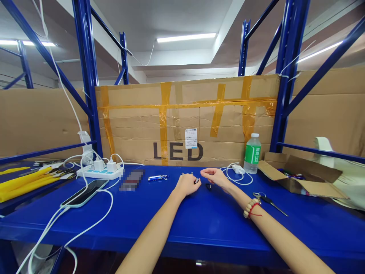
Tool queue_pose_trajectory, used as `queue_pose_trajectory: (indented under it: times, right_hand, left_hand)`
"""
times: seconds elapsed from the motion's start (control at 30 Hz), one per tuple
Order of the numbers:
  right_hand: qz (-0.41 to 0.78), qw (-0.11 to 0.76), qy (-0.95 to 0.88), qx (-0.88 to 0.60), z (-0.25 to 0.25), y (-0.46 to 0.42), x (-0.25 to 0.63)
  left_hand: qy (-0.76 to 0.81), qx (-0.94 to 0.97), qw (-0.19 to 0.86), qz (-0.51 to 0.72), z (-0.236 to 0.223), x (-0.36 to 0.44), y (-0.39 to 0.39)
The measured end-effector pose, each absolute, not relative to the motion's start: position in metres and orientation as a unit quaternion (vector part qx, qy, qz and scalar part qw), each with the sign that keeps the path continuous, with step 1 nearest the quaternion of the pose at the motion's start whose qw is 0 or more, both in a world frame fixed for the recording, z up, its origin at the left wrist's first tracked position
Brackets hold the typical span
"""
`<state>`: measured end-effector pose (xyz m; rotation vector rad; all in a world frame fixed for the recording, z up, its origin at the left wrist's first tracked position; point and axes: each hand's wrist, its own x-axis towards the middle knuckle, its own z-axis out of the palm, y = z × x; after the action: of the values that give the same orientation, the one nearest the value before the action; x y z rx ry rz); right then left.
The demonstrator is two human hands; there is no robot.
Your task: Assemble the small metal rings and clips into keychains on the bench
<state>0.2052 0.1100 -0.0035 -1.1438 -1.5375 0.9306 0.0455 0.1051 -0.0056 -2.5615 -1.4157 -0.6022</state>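
My left hand (186,185) is closed around a small dark piece with a shiny end (196,181); most of it is hidden by the fingers. Just to its right, my right hand (214,176) has thumb and fingertips pinched together, and whatever may be between them is too small to make out. The two hands are close but apart, above the blue tabletop (159,213). Under the right hand lies a small black part (208,187). Left of the hands rests a shiny blue pen-shaped object (157,178) with metal at its right end.
On the left are a phone (84,193) with white cables, a power strip (100,172) with plugs and yellow strips (25,184). To the right are a water bottle (252,154), a white charger (238,169), keys (268,200) and an open cardboard box (302,175). Cardboard (137,129) walls the back.
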Motion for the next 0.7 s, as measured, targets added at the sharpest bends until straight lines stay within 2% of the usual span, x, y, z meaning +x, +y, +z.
queue_pose_trajectory:
  times: [0.2, 0.7]
  right_hand:
    - [0.382, 0.489, -0.642, -0.450, -0.003, 0.109, 0.206]
    - [0.379, 0.424, -0.701, -0.429, 0.000, 0.107, 0.206]
  left_hand:
    - [-0.479, -0.852, 0.076, -0.197, -0.008, 0.046, 0.109]
    - [-0.470, -0.859, 0.047, -0.196, -0.015, 0.045, 0.117]
